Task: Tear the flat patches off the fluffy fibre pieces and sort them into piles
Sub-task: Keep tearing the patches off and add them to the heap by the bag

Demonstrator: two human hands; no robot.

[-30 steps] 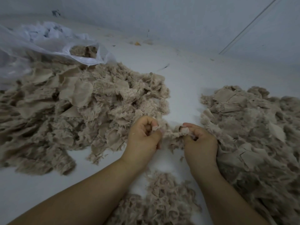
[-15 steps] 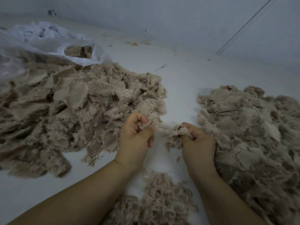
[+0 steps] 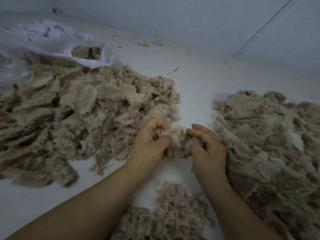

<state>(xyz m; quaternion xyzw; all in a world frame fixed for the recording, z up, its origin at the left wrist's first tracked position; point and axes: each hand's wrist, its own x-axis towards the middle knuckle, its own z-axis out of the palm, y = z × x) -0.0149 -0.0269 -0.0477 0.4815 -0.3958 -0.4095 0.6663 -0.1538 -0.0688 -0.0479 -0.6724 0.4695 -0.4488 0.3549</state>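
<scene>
A beige fluffy fibre piece [image 3: 176,137] hangs between my two hands above the white surface. My left hand [image 3: 151,142] pinches its left edge with curled fingers. My right hand [image 3: 207,148] grips its right side, index finger stretched over the top. A big pile of fluffy pieces with flat patches [image 3: 83,115] lies to the left. Another pile of flat patches and fluff [image 3: 263,135] lies to the right. A smaller heap of torn fluff [image 3: 171,212] sits near me, between my forearms.
A clear plastic bag [image 3: 52,47] with more fibre inside lies at the back left, over the left pile. The white surface [image 3: 195,84] runs between the piles toward a pale wall. Small bits of debris [image 3: 145,44] dot the far side.
My hands have come closer together on the fibre piece, which now bunches between them. My right index finger has straightened over it. The view shifted slightly.
</scene>
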